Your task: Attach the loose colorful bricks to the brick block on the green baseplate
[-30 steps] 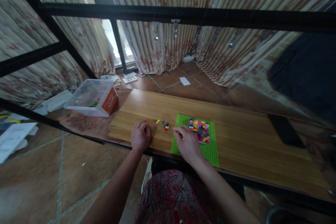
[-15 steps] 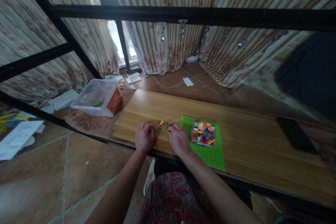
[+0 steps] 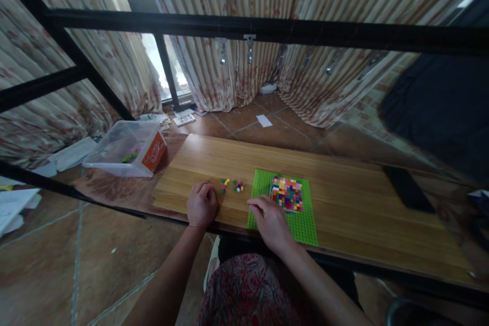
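My left hand (image 3: pixel 202 205) rests on the wooden table with its fingers curled in. Whatever it may hold is hidden. Just right of it lie several small loose toy bricks (image 3: pixel 225 183) in yellow, green and pink, with a second small cluster of loose bricks (image 3: pixel 238 186) beside them. My right hand (image 3: pixel 270 219) is over the left part of the green baseplate (image 3: pixel 301 232), thumb and fingers pinched together. Anything between those fingertips is too small to make out. A block of many-coloured bricks (image 3: pixel 287 193) sits on the baseplate, just beyond my right hand.
The wooden table (image 3: pixel 351 214) carries a dark flat object (image 3: pixel 408 188) towards its right end. Left of it stands a clear plastic bin (image 3: pixel 122 147) with an orange label and green pieces inside. A black metal frame (image 3: pixel 191 23) crosses in front of the curtains (image 3: pixel 225 76).
My right hand has moved right, from the loose bricks to the baseplate's left edge. My left hand stays beside the bricks. The whole view has shifted slightly.
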`<control>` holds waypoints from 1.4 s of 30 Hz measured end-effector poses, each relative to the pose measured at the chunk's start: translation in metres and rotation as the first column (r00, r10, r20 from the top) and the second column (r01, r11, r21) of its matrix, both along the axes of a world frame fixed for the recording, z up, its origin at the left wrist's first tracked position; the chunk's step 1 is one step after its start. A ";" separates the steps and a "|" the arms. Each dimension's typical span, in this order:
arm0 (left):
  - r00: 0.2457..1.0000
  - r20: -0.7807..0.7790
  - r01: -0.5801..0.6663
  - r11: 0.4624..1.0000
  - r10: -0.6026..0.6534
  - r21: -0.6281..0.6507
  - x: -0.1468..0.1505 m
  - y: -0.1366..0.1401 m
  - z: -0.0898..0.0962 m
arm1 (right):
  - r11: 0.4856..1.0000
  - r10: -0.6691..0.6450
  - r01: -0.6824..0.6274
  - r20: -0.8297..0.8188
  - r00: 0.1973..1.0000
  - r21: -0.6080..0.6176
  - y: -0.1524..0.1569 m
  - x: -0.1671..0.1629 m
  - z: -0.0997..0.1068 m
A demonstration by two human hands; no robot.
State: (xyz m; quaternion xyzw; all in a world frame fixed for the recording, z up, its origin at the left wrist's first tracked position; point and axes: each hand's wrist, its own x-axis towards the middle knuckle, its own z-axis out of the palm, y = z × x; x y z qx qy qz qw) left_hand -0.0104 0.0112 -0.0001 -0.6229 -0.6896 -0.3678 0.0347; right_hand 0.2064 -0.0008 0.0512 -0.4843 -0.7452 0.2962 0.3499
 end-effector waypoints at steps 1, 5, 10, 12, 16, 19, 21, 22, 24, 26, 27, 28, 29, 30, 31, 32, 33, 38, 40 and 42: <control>1.000 -0.004 -0.002 1.000 0.002 0.005 0.000 0.000 0.000 | 1.000 -0.023 0.023 -0.027 0.999 -0.002 -0.001 0.009 0.005; 1.000 -0.011 0.001 1.000 -0.001 0.009 0.000 0.000 -0.001 | 0.989 -0.140 0.142 -0.044 0.989 0.040 0.008 0.040 0.018; 1.000 -0.009 -0.002 1.000 0.002 0.011 0.000 0.000 0.000 | 0.973 -0.210 0.207 0.025 0.977 0.106 0.033 0.060 0.019; 1.000 -0.010 -0.006 1.000 0.006 0.005 0.000 0.001 0.000 | 0.973 -0.208 0.200 0.062 0.976 0.112 0.041 0.061 0.018; 1.000 -0.007 -0.002 1.000 0.002 -0.013 0.001 0.001 0.000 | 0.978 -0.190 0.176 0.141 0.971 0.110 0.050 0.059 0.016; 1.000 -0.007 -0.001 1.000 0.001 -0.014 0.000 0.001 -0.001 | 0.975 -0.204 0.183 0.185 0.961 0.125 0.053 0.056 0.015; 1.000 -0.007 -0.005 1.000 0.005 -0.011 0.001 0.000 -0.002 | 0.971 -0.217 0.188 0.211 0.953 0.147 0.054 0.054 0.014; 1.000 -0.006 -0.007 1.000 0.007 -0.009 0.001 0.000 -0.002 | 0.969 -0.223 0.191 0.224 0.949 0.160 0.054 0.054 0.014; 1.000 -0.005 -0.008 1.000 0.008 -0.005 0.001 0.000 -0.001 | 0.964 -0.234 0.193 0.244 0.941 0.183 0.054 0.053 0.012; 1.000 -0.004 -0.005 1.000 0.005 -0.002 0.001 0.000 -0.001 | 0.961 -0.239 0.192 0.251 0.938 0.198 0.054 0.053 0.010; 1.000 -0.004 -0.005 1.000 0.005 -0.001 0.001 0.000 -0.001 | 0.960 -0.240 0.192 0.248 0.938 0.204 0.054 0.053 0.010; 1.000 -0.004 -0.004 1.000 0.004 0.000 0.001 0.000 -0.001 | 0.959 -0.240 0.191 0.243 0.940 0.208 0.054 0.053 0.010; 1.000 -0.005 -0.004 1.000 0.004 0.002 0.001 0.000 -0.001 | 0.960 -0.236 0.189 0.233 0.943 0.208 0.053 0.053 0.010; 1.000 -0.005 -0.006 1.000 0.006 0.005 0.001 0.000 -0.001 | 0.961 -0.230 0.186 0.220 0.948 0.204 0.052 0.053 0.011; 1.000 -0.005 -0.011 1.000 0.011 0.008 0.002 0.000 -0.001 | 0.963 -0.223 0.183 0.203 0.954 0.198 0.052 0.054 0.012; 1.000 -0.005 -0.014 1.000 0.014 0.009 0.002 0.000 -0.001 | 0.964 -0.217 0.182 0.183 0.959 0.192 0.051 0.055 0.014; 1.000 -0.005 -0.016 1.000 0.016 0.008 0.002 0.000 -0.002 | 0.965 -0.215 0.184 0.162 0.963 0.187 0.050 0.056 0.016; 1.000 0.003 -0.008 1.000 0.008 0.003 0.002 0.000 -0.001 | 0.949 -0.258 0.234 0.092 0.962 0.212 0.050 0.065 0.024; 1.000 0.014 -0.006 1.000 0.006 0.004 0.002 0.000 -0.001 | 0.935 -0.284 0.253 0.101 0.953 0.249 0.054 0.068 0.024; 1.000 0.020 -0.003 1.000 0.003 0.002 0.002 0.000 0.000 | 0.924 -0.297 0.256 0.112 0.948 0.284 0.060 0.070 0.023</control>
